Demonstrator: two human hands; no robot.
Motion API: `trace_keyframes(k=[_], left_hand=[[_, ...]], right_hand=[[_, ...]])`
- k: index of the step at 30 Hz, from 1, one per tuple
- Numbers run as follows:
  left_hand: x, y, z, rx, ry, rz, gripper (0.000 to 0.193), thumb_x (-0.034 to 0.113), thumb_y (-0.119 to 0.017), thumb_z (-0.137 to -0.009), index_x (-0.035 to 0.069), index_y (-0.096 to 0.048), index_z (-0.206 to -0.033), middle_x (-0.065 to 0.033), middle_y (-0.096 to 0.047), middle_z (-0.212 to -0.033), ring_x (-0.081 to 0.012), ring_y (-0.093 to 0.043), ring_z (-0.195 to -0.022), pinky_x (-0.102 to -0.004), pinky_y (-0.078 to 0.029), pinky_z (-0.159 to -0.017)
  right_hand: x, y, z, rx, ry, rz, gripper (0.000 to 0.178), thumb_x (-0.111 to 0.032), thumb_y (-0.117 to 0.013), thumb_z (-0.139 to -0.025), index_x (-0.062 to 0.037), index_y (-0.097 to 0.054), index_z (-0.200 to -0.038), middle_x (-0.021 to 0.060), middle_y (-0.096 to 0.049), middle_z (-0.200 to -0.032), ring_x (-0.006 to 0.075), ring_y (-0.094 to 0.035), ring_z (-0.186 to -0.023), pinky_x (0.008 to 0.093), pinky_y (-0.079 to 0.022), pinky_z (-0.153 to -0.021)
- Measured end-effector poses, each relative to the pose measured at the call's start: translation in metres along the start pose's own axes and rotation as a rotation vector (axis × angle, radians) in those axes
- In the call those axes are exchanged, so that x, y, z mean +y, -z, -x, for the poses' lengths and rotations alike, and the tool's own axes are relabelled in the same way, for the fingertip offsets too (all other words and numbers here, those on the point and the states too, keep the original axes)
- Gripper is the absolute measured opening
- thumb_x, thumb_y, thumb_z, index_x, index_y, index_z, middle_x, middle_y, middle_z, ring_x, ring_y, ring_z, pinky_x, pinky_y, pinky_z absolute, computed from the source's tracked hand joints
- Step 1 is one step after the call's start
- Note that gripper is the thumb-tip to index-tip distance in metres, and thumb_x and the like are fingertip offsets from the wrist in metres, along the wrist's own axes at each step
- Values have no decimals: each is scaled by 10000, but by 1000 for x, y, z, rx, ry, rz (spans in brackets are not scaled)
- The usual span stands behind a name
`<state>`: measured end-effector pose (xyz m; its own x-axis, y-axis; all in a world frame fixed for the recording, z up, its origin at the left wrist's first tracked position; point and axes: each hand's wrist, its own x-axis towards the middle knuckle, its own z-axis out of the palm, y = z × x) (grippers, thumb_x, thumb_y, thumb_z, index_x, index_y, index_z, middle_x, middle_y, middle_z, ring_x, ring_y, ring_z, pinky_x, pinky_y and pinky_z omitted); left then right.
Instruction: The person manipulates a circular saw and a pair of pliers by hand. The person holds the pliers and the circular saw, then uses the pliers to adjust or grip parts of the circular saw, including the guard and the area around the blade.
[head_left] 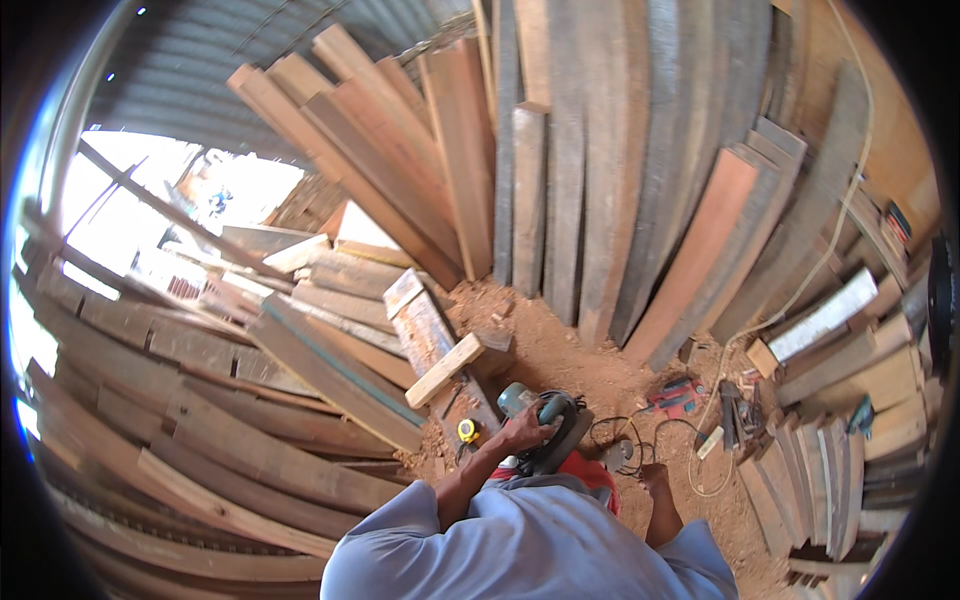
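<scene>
My left hand (pixel 526 432) is wrapped round the handle of a teal and black power tool (pixel 548 412), held close in front of my body. My right hand (pixel 655 480) hangs lower to the right, fingers curled. What it holds, if anything, is too small to make out. Beside it are a round metal disc (pixel 618 457) and a dark cable (pixel 602 425). Left of the tool, a yellow tape measure (pixel 467 431) sits at the edge of a wooden plank bench (pixel 420 318). A short pale wood block (pixel 444 370) lies across that bench.
Tall boards (pixel 590 170) lean against the far wall. Long timbers (pixel 230 425) are stacked on the left, and shorter offcuts (pixel 815 480) stand at right. A red power tool (pixel 677 397) and a pale cord (pixel 722 390) lie on the sawdust-covered floor (pixel 560 350).
</scene>
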<state>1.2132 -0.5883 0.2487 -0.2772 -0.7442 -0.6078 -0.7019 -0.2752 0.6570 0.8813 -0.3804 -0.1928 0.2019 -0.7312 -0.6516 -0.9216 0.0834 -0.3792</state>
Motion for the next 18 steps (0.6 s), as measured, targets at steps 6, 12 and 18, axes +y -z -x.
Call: trace_keyframes(k=[6,12,18], left_hand=[[-22,26,21,58,-32,93,773,260,-679,-771,0,-405,-1445,-171,-644,-1086,-234,-655,-860,-357,-533,-783],[-87,11,-27,59,-97,471,724,76,-658,-776,30,-391,-1447,-90,-634,-878,-135,-596,-643,-296,-503,-562],[-90,26,-28,46,-34,941,439,4,-640,-767,49,-520,-1187,-82,-600,-746,-193,-584,-549,-330,-493,-477]], right_hand=[[-55,29,-24,30,103,353,211,-279,-590,-880,-141,-745,-920,78,-740,-861,254,-725,-788,414,-560,-660],[-83,58,-4,152,-132,-347,199,-262,-595,-895,-82,-679,-893,62,-680,-775,198,-655,-653,357,-488,-560],[-82,8,71,478,-307,-1029,170,-240,-600,-900,-89,-647,-838,42,-625,-676,183,-619,-572,337,-452,-469]])
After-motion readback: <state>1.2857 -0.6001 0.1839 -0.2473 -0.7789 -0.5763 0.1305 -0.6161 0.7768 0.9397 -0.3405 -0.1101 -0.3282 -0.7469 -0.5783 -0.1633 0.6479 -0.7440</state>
